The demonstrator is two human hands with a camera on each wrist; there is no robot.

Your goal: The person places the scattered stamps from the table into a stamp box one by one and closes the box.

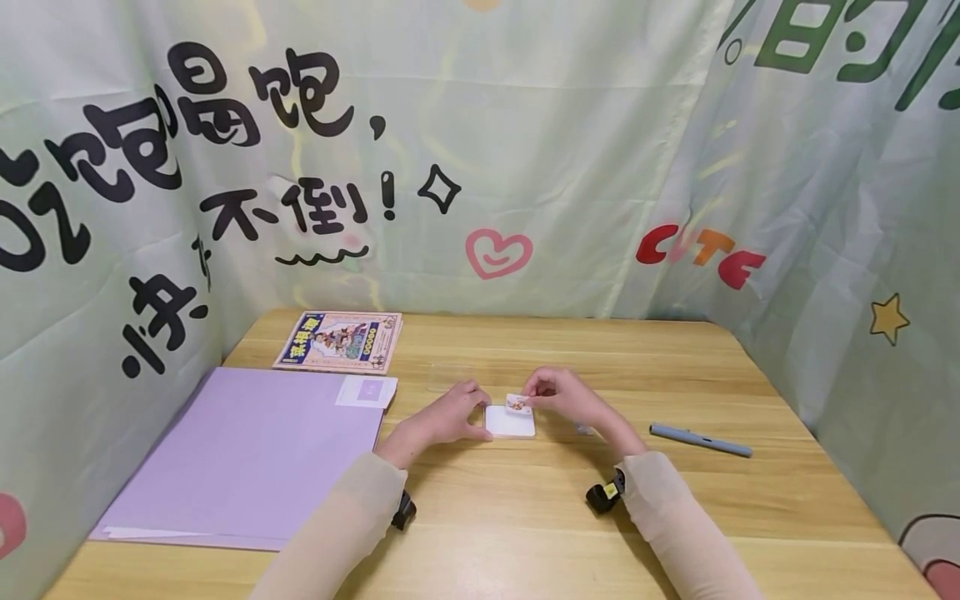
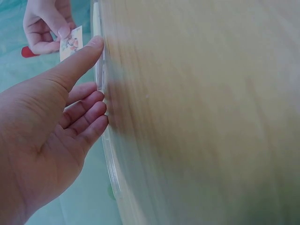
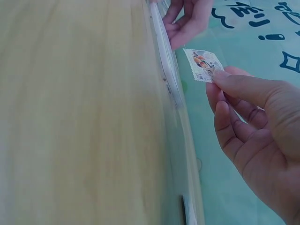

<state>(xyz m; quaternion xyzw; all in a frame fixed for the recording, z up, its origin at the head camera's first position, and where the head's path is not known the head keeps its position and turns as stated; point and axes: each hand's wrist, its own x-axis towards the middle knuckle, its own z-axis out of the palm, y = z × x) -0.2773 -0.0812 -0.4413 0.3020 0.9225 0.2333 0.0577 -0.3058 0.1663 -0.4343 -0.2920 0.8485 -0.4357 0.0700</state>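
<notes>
Around the middle of the desk [image 1: 510, 533], one small stamp [image 1: 516, 404] with a toothed edge and a colourful picture is held up over the far right corner of one flat white case [image 1: 506, 425]. The right hand [image 1: 562, 393] pinches the stamp between thumb and fingertips. The left hand [image 1: 450, 412] grips the case at its left side, thumb by the near corner, forefinger by the far one.

Just behind the left hand lies one faint, clear plastic piece [image 1: 448, 377]. One small shiny item [image 1: 583, 429], too small to make out, sits beside the right forearm, partly hidden by it. Farther toward the right edge lies one blue-grey pen [image 1: 701, 440]. One large lavender folder [image 1: 255, 450] runs along the left edge, one white card [image 1: 365, 391] at its far right corner; the left sleeve blocks its near right corner. One illustrated booklet [image 1: 341, 342] rests by the desk's far left corner.

Two black devices, one per wrist, hang below the sleeves. Pale printed cloth [image 1: 450, 100] stands behind the far edge and at both sides.
</notes>
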